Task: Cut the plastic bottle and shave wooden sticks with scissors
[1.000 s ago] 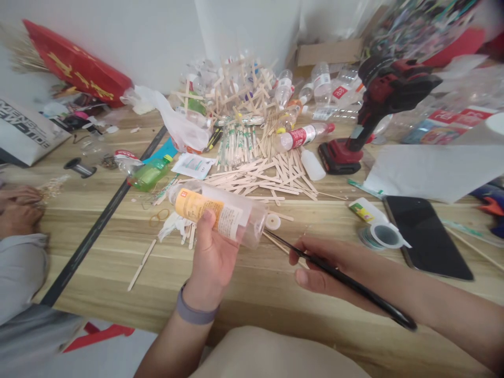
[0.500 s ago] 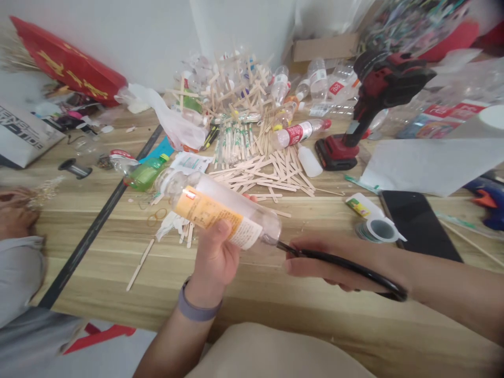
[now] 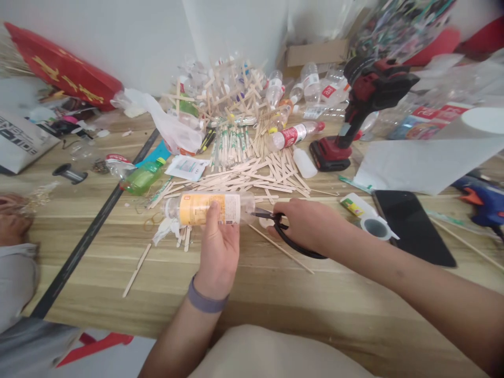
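A clear plastic bottle with an orange and white label (image 3: pixel 197 209) lies level across my left hand (image 3: pixel 220 247), which is wrapped round it from below with the thumb on the label. My right hand (image 3: pixel 301 223) grips black-handled scissors (image 3: pixel 289 240). The scissor tips touch the bottle's right end; whether they are inside the plastic I cannot tell. Behind the bottle, many flat wooden sticks (image 3: pixel 236 178) are spread over the wooden table (image 3: pixel 165 299).
A red cordless drill (image 3: pixel 334 149) stands at the back right, near a black phone (image 3: pixel 413 226) and a tape roll (image 3: pixel 376 228). Bottles crowd the back. A green bottle (image 3: pixel 144 177) lies left. Another person's hands (image 3: pixel 13 218) are at the far left.
The bottle has turned from a slant to nearly level and moved left. My right hand and the scissors have shifted left and up. A thin stick on the table now shows below them.
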